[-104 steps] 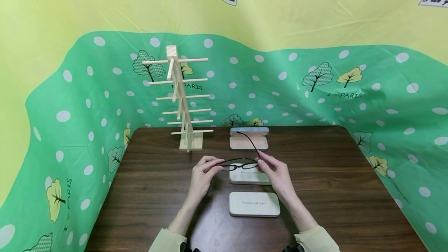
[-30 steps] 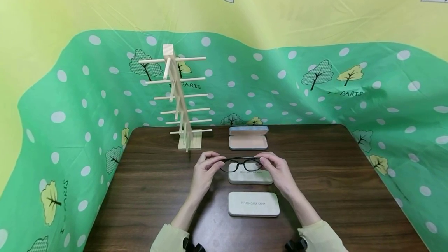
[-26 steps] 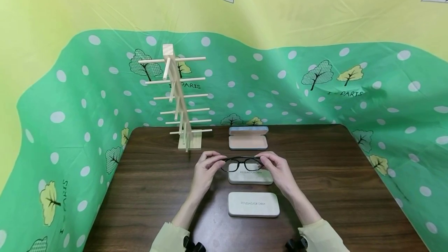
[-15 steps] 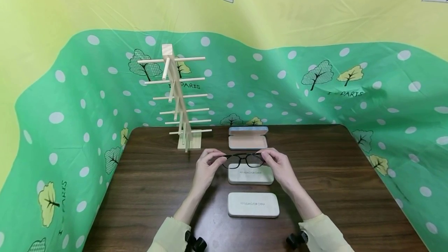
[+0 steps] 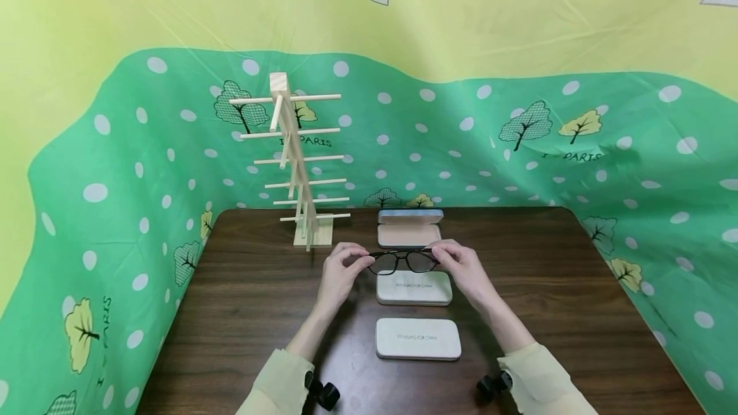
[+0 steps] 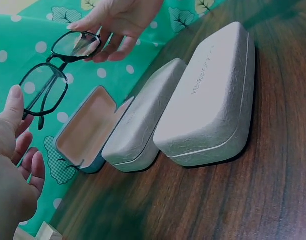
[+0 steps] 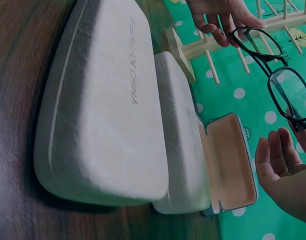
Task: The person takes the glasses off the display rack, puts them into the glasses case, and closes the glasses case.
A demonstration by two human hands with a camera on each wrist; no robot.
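A pair of black-framed eyeglasses (image 5: 419, 262) is held up over the table, lenses facing me. My left hand (image 5: 339, 277) pinches one end of the frame between thumb and fingers. At the other end, my right hand (image 5: 468, 274) pinches it likewise. Both temples lie folded across behind the lenses (image 6: 45, 90) in the left wrist view. Just behind the glasses sits an opened glasses case (image 5: 409, 235), blue outside with a pinkish lining. Below them lies a closed white glasses case (image 5: 414, 290), and nearer me a second white case (image 5: 418, 339), both with printed lettering.
A wooden peg rack (image 5: 294, 152) stands upright at the back left of the dark wooden table (image 5: 548, 312), its pegs sticking out sideways and forward. A green and yellow patterned cloth (image 5: 450, 133) hangs behind and around the table.
A temple that stuck up by the right hand 3.5 s ago is now folded in. Both hands have since raised the glasses slightly and shifted them away from me, toward the opened case.
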